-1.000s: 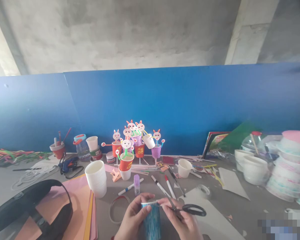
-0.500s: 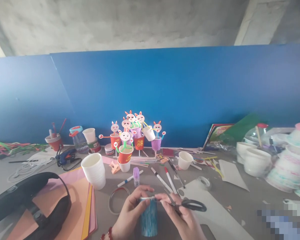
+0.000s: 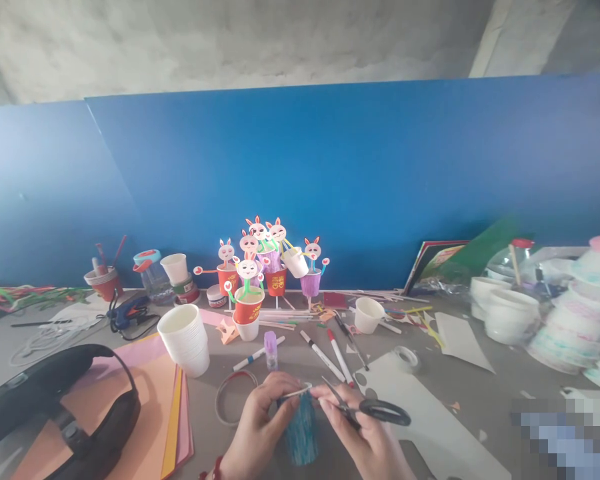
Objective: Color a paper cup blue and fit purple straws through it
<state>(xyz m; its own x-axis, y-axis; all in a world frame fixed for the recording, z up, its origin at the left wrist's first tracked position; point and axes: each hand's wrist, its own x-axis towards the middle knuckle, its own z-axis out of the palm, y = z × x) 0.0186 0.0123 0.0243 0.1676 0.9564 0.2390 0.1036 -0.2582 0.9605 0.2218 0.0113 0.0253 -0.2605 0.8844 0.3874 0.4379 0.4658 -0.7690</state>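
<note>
My left hand [image 3: 257, 427] is wrapped round a blue-coloured paper cup [image 3: 300, 432] at the bottom centre, thumb and fingers pinching its white rim. My right hand [image 3: 367, 443] holds black-handled scissors [image 3: 373, 410], its fingertips touching the cup's rim from the right. The scissor blades point up and left towards the rim. Both hands hover just above the grey table [image 3: 485, 393]. The cup's bottom is cut off by the frame edge.
A stack of white cups [image 3: 185, 339], coloured paper sheets [image 3: 155, 400] and a black headset [image 3: 55, 407] lie to the left. Bunny cup figures [image 3: 260, 273], markers [image 3: 330, 353], a glue stick [image 3: 271, 349], tape [image 3: 407, 359] and white card [image 3: 430, 427] are ahead. Stacked bowls [image 3: 570, 313] stand right.
The camera has tipped down a little, so the table things sit higher in view. Both hands keep hold of the cup and scissors; the fingers have shifted slightly at the rim.
</note>
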